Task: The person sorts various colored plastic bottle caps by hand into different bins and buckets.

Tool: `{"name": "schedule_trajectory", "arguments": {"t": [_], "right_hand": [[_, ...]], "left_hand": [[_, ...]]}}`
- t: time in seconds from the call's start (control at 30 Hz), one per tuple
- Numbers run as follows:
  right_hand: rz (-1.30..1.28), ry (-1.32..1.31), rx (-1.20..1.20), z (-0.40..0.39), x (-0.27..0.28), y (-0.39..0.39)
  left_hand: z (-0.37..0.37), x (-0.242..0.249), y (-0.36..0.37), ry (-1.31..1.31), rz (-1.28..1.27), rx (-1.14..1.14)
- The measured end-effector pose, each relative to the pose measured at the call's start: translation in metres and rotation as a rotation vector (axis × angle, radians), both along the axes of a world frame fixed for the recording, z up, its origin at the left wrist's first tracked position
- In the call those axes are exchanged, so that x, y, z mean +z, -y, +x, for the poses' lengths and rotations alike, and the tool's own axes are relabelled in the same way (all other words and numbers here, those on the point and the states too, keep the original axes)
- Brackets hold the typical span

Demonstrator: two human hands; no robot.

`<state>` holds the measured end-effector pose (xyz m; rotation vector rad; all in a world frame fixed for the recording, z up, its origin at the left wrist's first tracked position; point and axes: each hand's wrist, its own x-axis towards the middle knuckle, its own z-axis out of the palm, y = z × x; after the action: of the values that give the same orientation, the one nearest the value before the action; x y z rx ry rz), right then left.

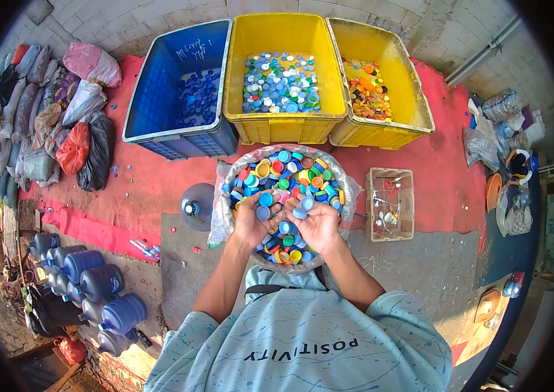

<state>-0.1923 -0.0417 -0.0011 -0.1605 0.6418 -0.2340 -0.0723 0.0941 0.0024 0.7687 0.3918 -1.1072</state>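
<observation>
A wide round container (348, 215) lined with clear plastic stands in front of my body, full of mixed coloured bottle caps (290, 171). Over its middle, my left hand (255, 219) is palm up with its fingers curled round light blue caps (263, 213). Beside it, my right hand (316, 225) also faces up and holds pale blue caps (300, 213). The two hands are close together at the fingertips. A few blue caps show in the gap below them.
Behind the container stand a blue bin (152, 124) and two yellow bins (283, 127) (381, 130) with sorted caps. A crate (391, 234) is at the right, a large bottle (197, 208) at the left. Sacks (87, 104) and water jugs (123, 313) lie farther left.
</observation>
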Motion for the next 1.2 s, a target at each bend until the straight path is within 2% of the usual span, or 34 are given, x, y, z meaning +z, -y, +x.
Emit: {"name": "schedule_trajectory", "arguments": {"t": [0.07, 0.13, 0.2, 0.23, 0.27, 0.33, 0.37, 0.47, 0.53, 0.63, 0.7, 0.77, 0.8, 0.87, 0.97, 1.1, 1.2], "right_hand": [[-0.046, -0.026, -0.016, 0.019, -0.001, 0.016], [-0.117, -0.005, -0.050, 0.053, 0.009, 0.045], [-0.162, 0.212, -0.053, 0.086, 0.040, 0.084], [-0.154, 0.303, -0.133, 0.107, 0.045, 0.105], [-0.242, 0.257, -0.170, 0.116, 0.069, 0.113], [-0.263, 0.172, -0.217, 0.125, 0.085, 0.131], [-0.274, 0.149, -0.252, 0.122, 0.085, 0.135], [-0.333, 0.053, -0.338, 0.101, 0.063, 0.131], [-0.420, -0.042, -0.379, 0.074, 0.042, 0.119], [-0.528, -0.023, -0.239, 0.030, 0.020, 0.095], [-0.709, -0.141, -0.144, 0.006, -0.002, 0.075], [-0.860, -0.281, -0.059, -0.014, -0.016, 0.051], [-0.928, -0.342, -0.013, -0.022, -0.024, 0.041], [-1.025, -0.419, 0.055, -0.033, -0.038, 0.023], [-1.136, -0.471, 0.108, -0.049, -0.070, 0.006], [-1.188, -0.503, 0.111, -0.051, -0.070, 0.010], [-1.370, -0.549, 0.113, -0.047, -0.066, 0.019]], "left_hand": [[0.019, 0.006, 0.028, -0.036, 0.027, -0.014], [0.049, 0.006, 0.064, 0.069, -0.065, 0.007], [0.081, 0.046, 0.107, 0.051, -0.089, 0.112], [0.096, 0.065, 0.118, 0.155, -0.195, 0.094], [0.109, 0.080, 0.127, 0.260, -0.304, 0.071], [0.129, 0.100, 0.138, 0.178, -0.372, 0.197], [0.134, 0.098, 0.136, 0.257, -0.363, 0.216], [0.129, 0.077, 0.111, 0.376, -0.279, 0.150], [0.121, 0.047, 0.090, 0.411, -0.130, 0.133], [0.095, 0.003, 0.052, 0.509, 0.041, 0.124], [0.070, -0.013, 0.029, 0.596, 0.150, 0.061], [0.039, -0.024, 0.014, 0.817, 0.361, -0.029], [0.024, -0.028, 0.007, 0.926, 0.470, -0.074], [-0.001, -0.038, -0.004, 1.012, 0.550, -0.147], [-0.030, -0.033, -0.019, 1.280, 0.696, -0.217], [-0.049, -0.030, -0.028, 1.512, 0.774, -0.193], [-0.051, -0.032, -0.031, 1.643, 0.812, -0.183]]}}
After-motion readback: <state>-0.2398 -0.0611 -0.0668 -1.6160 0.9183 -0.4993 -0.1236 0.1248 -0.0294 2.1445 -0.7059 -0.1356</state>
